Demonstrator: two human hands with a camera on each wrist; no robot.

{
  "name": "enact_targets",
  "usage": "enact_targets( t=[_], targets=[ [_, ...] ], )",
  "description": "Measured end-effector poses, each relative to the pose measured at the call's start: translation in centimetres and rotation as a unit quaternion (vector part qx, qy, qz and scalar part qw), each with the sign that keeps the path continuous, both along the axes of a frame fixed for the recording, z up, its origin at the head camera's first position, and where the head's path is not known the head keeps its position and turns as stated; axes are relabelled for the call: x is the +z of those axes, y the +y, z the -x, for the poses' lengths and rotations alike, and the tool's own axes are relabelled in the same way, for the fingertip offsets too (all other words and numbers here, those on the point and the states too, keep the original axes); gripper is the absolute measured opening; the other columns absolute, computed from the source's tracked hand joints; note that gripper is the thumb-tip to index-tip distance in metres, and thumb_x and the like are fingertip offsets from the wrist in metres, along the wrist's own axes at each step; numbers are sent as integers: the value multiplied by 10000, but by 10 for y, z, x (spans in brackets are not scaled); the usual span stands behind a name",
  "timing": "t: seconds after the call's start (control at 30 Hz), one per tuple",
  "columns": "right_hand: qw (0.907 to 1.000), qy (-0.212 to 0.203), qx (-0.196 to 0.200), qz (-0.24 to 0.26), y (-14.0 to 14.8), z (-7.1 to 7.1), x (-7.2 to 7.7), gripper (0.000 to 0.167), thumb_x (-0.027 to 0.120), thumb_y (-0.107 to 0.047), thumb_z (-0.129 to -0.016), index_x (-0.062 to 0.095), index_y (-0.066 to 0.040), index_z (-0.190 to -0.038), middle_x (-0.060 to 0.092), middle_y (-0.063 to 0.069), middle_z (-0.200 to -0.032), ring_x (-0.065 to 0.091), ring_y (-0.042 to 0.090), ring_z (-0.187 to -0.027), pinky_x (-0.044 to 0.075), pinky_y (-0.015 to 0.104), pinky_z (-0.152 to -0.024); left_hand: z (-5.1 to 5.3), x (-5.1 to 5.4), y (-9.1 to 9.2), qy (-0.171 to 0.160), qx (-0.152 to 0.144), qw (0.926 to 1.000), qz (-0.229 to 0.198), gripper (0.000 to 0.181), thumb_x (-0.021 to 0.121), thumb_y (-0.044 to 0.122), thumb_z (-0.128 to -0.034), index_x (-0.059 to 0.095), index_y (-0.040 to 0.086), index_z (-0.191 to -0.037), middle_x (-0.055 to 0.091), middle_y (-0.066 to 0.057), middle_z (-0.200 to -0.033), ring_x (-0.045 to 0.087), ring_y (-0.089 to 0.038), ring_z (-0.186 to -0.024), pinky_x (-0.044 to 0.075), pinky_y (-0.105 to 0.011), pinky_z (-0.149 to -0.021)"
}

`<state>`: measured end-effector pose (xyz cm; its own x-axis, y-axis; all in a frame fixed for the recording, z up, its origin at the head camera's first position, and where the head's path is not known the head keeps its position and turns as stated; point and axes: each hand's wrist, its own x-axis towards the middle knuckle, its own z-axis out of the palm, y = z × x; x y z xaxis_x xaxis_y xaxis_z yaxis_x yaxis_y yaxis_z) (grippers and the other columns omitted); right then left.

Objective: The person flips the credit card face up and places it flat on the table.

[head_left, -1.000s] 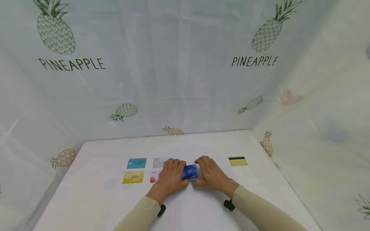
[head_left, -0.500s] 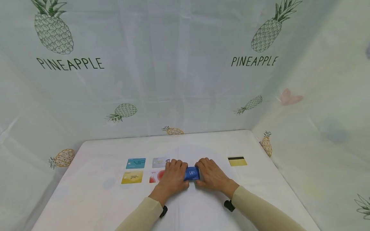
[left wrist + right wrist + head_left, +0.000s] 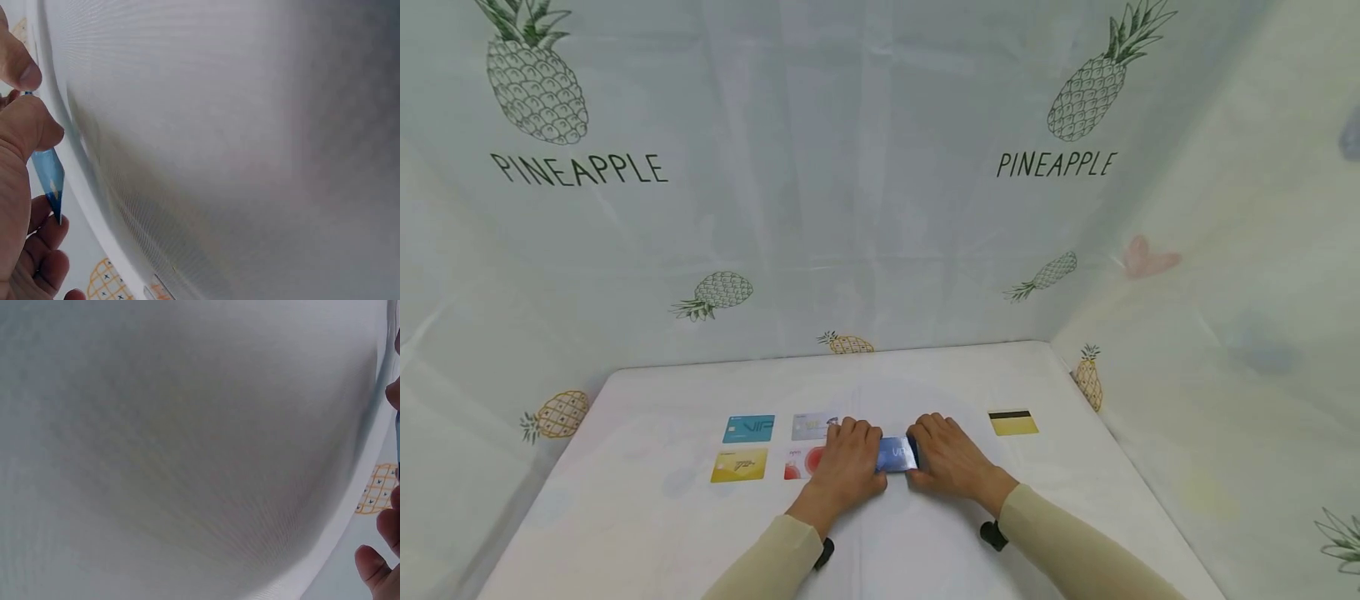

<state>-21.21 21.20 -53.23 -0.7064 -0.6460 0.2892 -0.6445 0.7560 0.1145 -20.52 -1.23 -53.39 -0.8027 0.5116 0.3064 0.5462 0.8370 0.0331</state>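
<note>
A blue card marked VIP (image 3: 893, 455) is stretched between the two hands at mid-table. My left hand (image 3: 848, 462) pinches its left end, thumb on the near edge and fingers on the far edge. The right hand (image 3: 953, 454) grips the other end the same way. In the left wrist view the card (image 3: 50, 178) shows edge-on beneath the left thumb (image 3: 37, 128), seemingly raised off the table. Only some right fingers (image 3: 389, 528) show at the border of the right wrist view. Both card ends are hidden by the hands.
Left of the hands lie a teal VIP card (image 3: 748, 428), a gold card (image 3: 739, 465), a silver card (image 3: 808, 426) and a white-and-red card (image 3: 797, 463), partly covered. A gold card with a black stripe (image 3: 1012, 422) lies to the right on the white table (image 3: 625, 517).
The right hand has closed in on the blue card's right end, and the card has shifted slightly right. Its face now looks paler, with a dark strip at the right.
</note>
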Motion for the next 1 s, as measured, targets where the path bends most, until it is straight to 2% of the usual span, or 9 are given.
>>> enact_targets(
  t=[0.23,0.47,0.77,1.0],
  targets=[
    [9998,-132,-117,-87,-1,2,-1,543,680,-503,-805,585,-81,-1134,525,9,-1050,458,175,-933,407,337,-768,2,-1,1,-51,3,10000,32,471,746,382,-731,577,116,-1082,559,-25,-1004,435,-252,-962,323,-435,-780],
    [9995,-151,-184,-186,0,4,-4,551,661,-507,-816,578,-83,-1159,535,16,-1066,463,178,-942,411,342,-776,0,1,3,-284,81,9994,200,475,741,371,-774,601,120,-1152,592,-23,-1088,447,-249,-1015,338,-440,-803],
    [9997,-93,-200,-143,1,5,-4,531,649,-472,-812,581,-75,-1157,539,26,-1053,473,177,-923,418,340,-761,-2,3,4,-353,125,9989,292,523,714,366,-816,591,107,-1253,587,-40,-1190,447,-258,-1073,351,-452,-840],
    [9994,-172,-273,-103,3,5,-4,536,651,-467,-811,580,-67,-1162,537,29,-1063,469,179,-937,420,345,-778,-5,5,5,-139,63,9997,204,458,706,314,-817,616,107,-1216,599,-30,-1174,476,-252,-1074,370,-446,-825]
  ],
)
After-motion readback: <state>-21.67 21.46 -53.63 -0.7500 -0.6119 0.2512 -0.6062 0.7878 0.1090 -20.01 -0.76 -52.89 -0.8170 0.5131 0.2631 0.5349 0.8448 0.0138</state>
